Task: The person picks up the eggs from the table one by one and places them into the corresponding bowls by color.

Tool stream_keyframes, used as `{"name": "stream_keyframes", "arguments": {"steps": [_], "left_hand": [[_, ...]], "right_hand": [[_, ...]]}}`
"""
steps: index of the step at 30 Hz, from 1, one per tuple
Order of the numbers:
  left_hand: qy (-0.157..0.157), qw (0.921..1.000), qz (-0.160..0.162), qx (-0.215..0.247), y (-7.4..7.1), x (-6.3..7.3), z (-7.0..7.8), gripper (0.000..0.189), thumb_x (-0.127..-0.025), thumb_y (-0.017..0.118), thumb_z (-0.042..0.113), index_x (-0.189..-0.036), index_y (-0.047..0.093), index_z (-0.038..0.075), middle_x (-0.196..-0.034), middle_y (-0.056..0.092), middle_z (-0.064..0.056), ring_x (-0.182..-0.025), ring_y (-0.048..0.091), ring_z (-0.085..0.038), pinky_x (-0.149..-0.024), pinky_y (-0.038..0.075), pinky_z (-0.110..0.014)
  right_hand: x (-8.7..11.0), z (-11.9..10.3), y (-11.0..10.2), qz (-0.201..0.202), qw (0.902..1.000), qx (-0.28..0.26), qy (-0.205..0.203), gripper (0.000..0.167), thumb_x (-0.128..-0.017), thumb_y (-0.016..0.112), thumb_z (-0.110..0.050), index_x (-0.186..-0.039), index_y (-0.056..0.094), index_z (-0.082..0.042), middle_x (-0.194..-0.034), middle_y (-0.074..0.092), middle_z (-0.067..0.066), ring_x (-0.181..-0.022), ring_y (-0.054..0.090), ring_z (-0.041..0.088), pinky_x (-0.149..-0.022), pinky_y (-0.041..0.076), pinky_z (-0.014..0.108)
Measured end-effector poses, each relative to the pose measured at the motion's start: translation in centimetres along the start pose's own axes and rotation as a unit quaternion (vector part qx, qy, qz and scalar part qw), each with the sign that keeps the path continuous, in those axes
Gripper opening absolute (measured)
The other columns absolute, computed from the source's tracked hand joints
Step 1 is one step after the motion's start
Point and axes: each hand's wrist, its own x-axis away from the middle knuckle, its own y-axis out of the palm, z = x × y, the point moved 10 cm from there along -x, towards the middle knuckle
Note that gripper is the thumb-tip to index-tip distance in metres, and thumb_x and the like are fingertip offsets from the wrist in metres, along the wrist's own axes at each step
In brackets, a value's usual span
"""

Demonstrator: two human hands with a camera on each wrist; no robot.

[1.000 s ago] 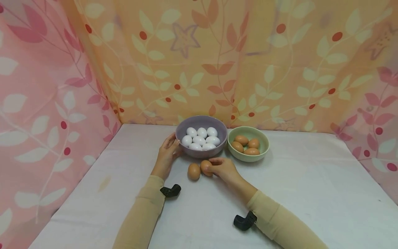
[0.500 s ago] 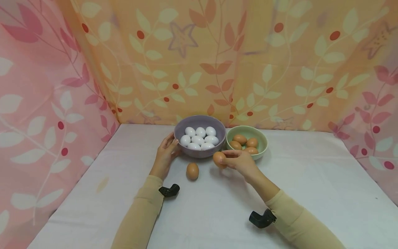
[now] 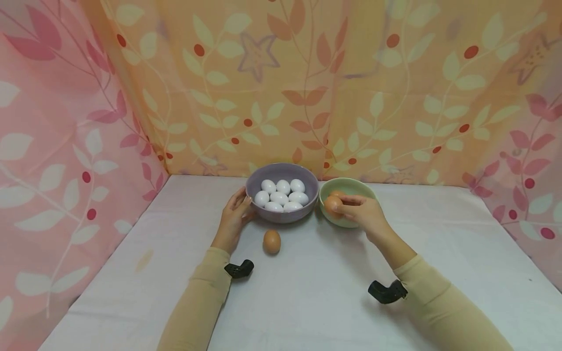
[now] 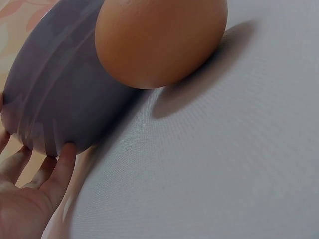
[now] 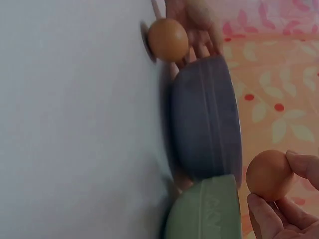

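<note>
My right hand (image 3: 366,214) pinches a brown egg (image 3: 331,206) between thumb and fingertips, over the left part of a green bowl (image 3: 346,184). Another brown egg peeks out behind it; the hand hides most of the bowl's inside. The right wrist view shows the held egg (image 5: 269,175) above the bowls' rims. My left hand (image 3: 232,214) rests its fingertips on the outer left wall of a purple bowl (image 3: 287,217), which holds several white eggs (image 3: 279,197). One more brown egg (image 3: 272,242) lies on the cloth in front of this bowl, large in the left wrist view.
The two bowls stand side by side near the back edge of a table with a white cloth (image 3: 307,292). Patterned curtains (image 3: 259,107) rise behind and on both sides. Black wrist devices (image 3: 388,292) sit at both sleeves.
My right hand has lifted one of the two loose brown eggs from the cloth and carried it right, over the green bowl. The left hand stays at the purple bowl.
</note>
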Motion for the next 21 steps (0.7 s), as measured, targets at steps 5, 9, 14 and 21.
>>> {"name": "stream_keyframes", "arguments": {"steps": [5,9,14,21], "left_hand": [[-0.001,1.0000,-0.002,-0.004,0.1,0.0,0.0,0.053,-0.102,0.056,0.017,-0.152,0.039,0.017,-0.160,0.036,-0.004,-0.144,0.039,-0.021,-0.113,0.041,-0.049],[0.004,0.9999,-0.005,-0.009,0.2,0.0,0.2,0.054,-0.102,0.055,0.016,-0.153,0.038,0.015,-0.161,0.035,-0.005,-0.145,0.039,-0.022,-0.113,0.041,-0.050],[0.003,1.0000,-0.001,-0.007,0.2,0.1,0.3,0.053,-0.102,0.056,0.017,-0.153,0.038,0.016,-0.161,0.036,-0.004,-0.144,0.040,-0.022,-0.113,0.042,-0.049],[0.001,1.0000,-0.004,-0.005,0.0,0.0,0.2,0.053,-0.102,0.055,0.016,-0.152,0.039,0.016,-0.160,0.036,-0.004,-0.144,0.040,-0.021,-0.113,0.042,-0.048]], "right_hand": [[-0.8,0.5,-1.5,0.020,0.9992,0.031,0.015,0.062,-0.089,0.075,-0.039,-0.137,0.059,-0.004,-0.143,0.057,0.016,-0.107,0.061,0.008,-0.080,0.051,0.011],[-1.7,1.2,-2.3,0.024,0.9983,0.044,0.031,0.065,-0.087,0.075,-0.045,-0.138,0.059,-0.007,-0.146,0.053,0.013,-0.121,0.055,0.021,-0.079,0.049,0.011],[-2.6,1.7,-3.0,0.036,0.9979,0.043,0.034,0.062,-0.089,0.074,-0.041,-0.137,0.059,-0.005,-0.146,0.054,0.015,-0.124,0.052,0.024,-0.079,0.049,0.011],[-3.5,2.0,-3.5,0.045,0.9967,0.054,0.041,0.061,-0.089,0.074,-0.039,-0.136,0.059,-0.003,-0.145,0.054,0.016,-0.123,0.051,0.023,-0.078,0.046,0.011]]}}
